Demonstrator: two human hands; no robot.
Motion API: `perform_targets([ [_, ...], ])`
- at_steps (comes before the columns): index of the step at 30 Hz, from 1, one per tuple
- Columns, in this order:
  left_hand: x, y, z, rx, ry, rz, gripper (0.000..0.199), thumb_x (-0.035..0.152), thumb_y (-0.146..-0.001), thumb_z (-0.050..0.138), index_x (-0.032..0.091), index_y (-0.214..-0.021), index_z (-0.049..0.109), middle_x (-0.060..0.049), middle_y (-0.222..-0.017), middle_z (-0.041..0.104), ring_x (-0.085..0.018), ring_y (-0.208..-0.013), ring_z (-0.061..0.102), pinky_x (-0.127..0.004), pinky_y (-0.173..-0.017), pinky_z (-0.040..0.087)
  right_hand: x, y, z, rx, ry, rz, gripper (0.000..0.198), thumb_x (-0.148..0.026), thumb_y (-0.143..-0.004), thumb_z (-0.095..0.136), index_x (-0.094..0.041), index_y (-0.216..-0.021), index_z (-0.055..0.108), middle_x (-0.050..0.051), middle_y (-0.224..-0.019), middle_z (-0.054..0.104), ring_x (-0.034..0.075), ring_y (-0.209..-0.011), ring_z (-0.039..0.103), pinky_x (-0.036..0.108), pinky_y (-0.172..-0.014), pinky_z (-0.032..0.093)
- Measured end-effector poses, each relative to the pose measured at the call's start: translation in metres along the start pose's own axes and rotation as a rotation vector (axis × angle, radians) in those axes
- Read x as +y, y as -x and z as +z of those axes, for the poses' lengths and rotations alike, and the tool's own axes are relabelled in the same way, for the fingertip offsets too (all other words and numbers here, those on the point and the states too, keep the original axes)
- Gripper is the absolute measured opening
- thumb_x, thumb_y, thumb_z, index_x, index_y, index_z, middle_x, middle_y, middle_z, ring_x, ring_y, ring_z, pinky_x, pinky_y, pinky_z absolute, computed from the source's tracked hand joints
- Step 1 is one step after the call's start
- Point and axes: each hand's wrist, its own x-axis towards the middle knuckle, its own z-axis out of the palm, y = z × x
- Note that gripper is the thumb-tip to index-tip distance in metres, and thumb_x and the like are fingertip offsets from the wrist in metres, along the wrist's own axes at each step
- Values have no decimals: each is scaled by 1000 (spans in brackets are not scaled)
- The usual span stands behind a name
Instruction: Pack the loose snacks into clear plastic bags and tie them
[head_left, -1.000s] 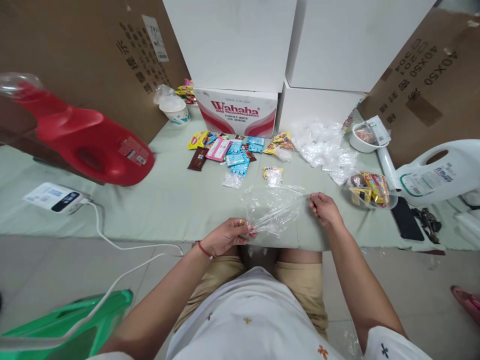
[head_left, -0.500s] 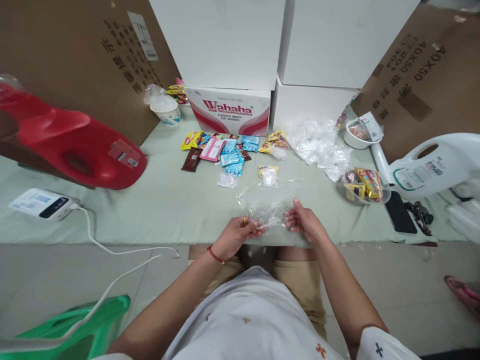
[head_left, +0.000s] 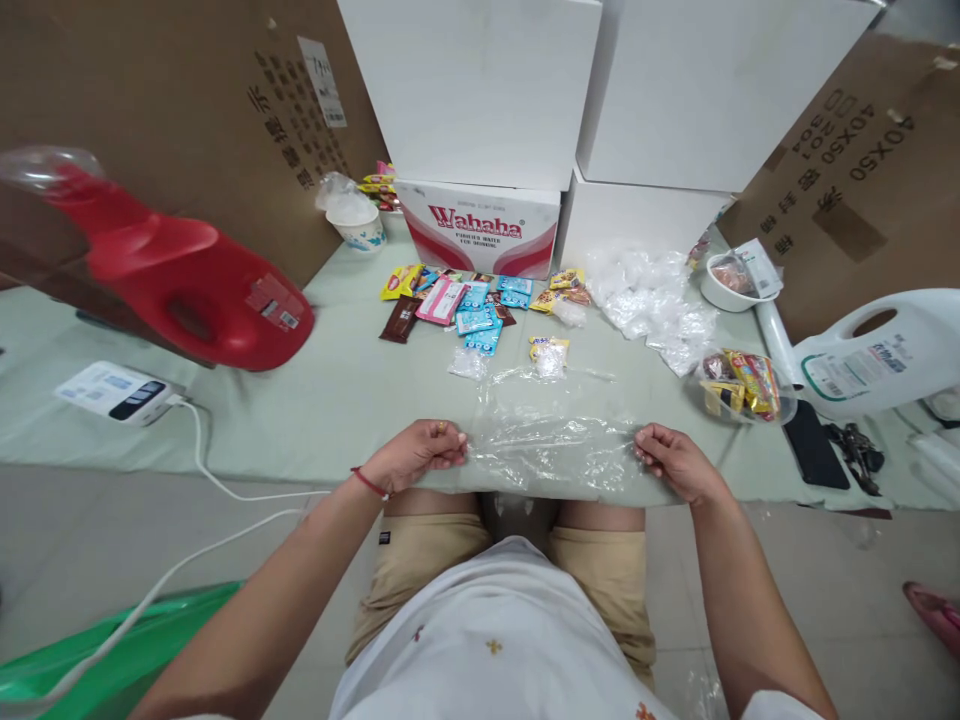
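Note:
A clear plastic bag [head_left: 551, 450] is stretched flat at the table's front edge, between my two hands. My left hand [head_left: 427, 448] pinches its left side, fingers closed. On the right side, my right hand [head_left: 667, 455] grips it between thumb and curled fingers. Just beyond the bag lie a small yellow packet [head_left: 549, 355] partly under clear wrap and a small crumpled clear wrapper [head_left: 469, 363]. Farther back is a pile of snack packets: blue sachets [head_left: 480, 325], a pink-and-white packet [head_left: 442, 300], a brown packet [head_left: 400, 319] and a yellow one [head_left: 400, 282].
Crumpled clear bags [head_left: 645, 300] lie back right, near a white bowl [head_left: 726, 290]. A clear bowl of snacks [head_left: 750, 388], a phone [head_left: 816, 445], keys [head_left: 855, 455] and a white jug [head_left: 885, 350] stand right. Left are a red jug [head_left: 202, 290] and a cabled white device [head_left: 112, 392].
My hands have moved apart, left hand leftward and right hand rightward. The clear bag between them has gone from bunched to spread wide. The view has shifted slightly.

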Motion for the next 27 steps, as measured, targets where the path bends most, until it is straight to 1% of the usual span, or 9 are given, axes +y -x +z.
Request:
perform_targets([
  [4, 12, 14, 21, 612, -281, 370, 38, 52, -86, 69, 21, -69, 55, 3, -60, 52, -12, -58, 45, -26, -56, 35, 10, 13, 7, 51, 74, -20, 54, -66, -65, 88, -18, -72, 65, -2, -63, 56, 8, -53, 42, 21, -46, 32],
  [6, 15, 17, 49, 745, -439, 550, 31, 47, -96, 57, 21, -78, 59, -1, -75, 62, -16, -70, 55, -28, -67, 43, 13, 17, 13, 75, 104, -34, 54, -68, -67, 85, -19, -72, 65, -2, -61, 55, 9, -51, 41, 22, -46, 32],
  [9, 8, 8, 90, 505, -758, 704, 31, 41, -102, 46, 20, -94, 67, -9, -104, 73, -24, -102, 66, -38, -94, 48, 16, 24, 18, 97, 142, -47, 55, -71, -69, 82, -20, -73, 64, -3, -60, 53, 10, -52, 41, 23, -48, 33],
  [11, -3, -5, 103, 442, -958, 705, 30, 38, -101, 49, 20, -112, 70, -15, -130, 70, -31, -127, 60, -51, -113, 37, 20, 30, 14, 112, 174, -44, 56, -73, -70, 80, -20, -72, 63, -3, -60, 52, 11, -53, 42, 24, -49, 34],
  [14, -20, -24, 98, 456, -1122, 696, 41, 34, -101, 50, 22, -138, 63, -16, -155, 55, -36, -147, 45, -67, -124, 12, 26, 40, -6, 103, 261, -19, 56, -74, -72, 77, -21, -70, 61, -3, -58, 51, 12, -53, 41, 26, -50, 35],
  [17, -29, -32, 86, 439, -1187, 727, 49, 38, -102, 49, 29, -149, 55, -13, -162, 48, -34, -151, 41, -69, -125, 2, 18, 41, -31, 90, 444, -25, 52, -72, -75, 73, -22, -68, 61, -1, -60, 53, 14, -54, 42, 28, -52, 35],
  [20, -30, -32, 84, 431, -1237, 736, 53, 43, -101, 51, 31, -153, 52, -14, -166, 41, -35, -154, 38, -70, -124, 1, -14, 18, -32, 327, 683, -196, 44, -64, -82, 66, -23, -69, 61, 1, -62, 56, 18, -60, 49, 30, -57, 38],
  [23, -29, -30, 88, 411, -1286, 736, 56, 47, -100, 52, 31, -155, 51, -16, -168, 37, -37, -154, 36, -73, -123, -1, -54, -33, 7, 374, 826, -352, 33, -52, -90, 60, -23, -75, 63, 3, -71, 65, 20, -70, 57, 30, -65, 39],
  [27, -30, -28, 82, 359, -1336, 757, 58, 49, -101, 51, 32, -157, 47, -15, -169, 34, -36, -155, 35, -73, -123, -3, -82, -109, 90, 318, 959, -325, 27, -49, -89, 66, -22, -90, 66, 7, -97, 74, 22, -81, 62, 29, -68, 38],
])
